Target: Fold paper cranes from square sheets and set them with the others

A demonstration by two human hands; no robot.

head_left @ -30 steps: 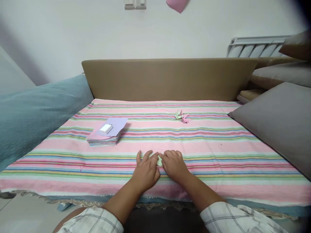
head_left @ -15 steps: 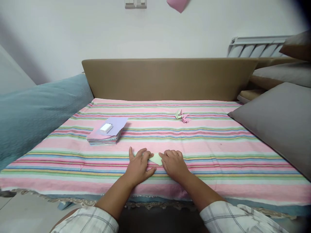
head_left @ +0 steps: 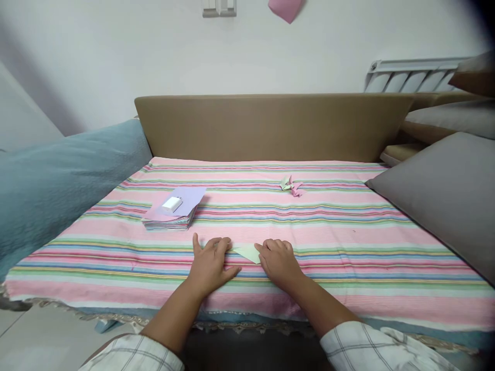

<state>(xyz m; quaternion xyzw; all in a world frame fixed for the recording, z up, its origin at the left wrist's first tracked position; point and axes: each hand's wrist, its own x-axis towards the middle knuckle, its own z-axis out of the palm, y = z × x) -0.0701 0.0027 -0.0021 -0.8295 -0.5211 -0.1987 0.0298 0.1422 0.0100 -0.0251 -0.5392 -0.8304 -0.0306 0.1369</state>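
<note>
A light green folded piece of paper (head_left: pixel 248 252) lies on the striped cloth between my two hands. It is narrow on the left and wider near the right. My left hand (head_left: pixel 210 265) rests over the paper's left end with thumb and little finger spread; its middle fingertips press down there. With fingers curled, my right hand (head_left: pixel 279 262) grips the paper's right end between thumb and forefinger. That end is hidden under the fingers.
A stack of coloured paper (head_left: pixel 170 219) sits at left, with a white charger block (head_left: pixel 172 204) on top. Two small origami figures, one green (head_left: pixel 286 183) and one pink (head_left: pixel 296 189), lie farther back. A grey cushion (head_left: pixel 441 190) borders the right, a blue bolster (head_left: pixel 73 175) the left.
My left hand has slid leftward along the paper, so more of the green paper shows. My right hand stays at the right end. The view has shifted slightly.
</note>
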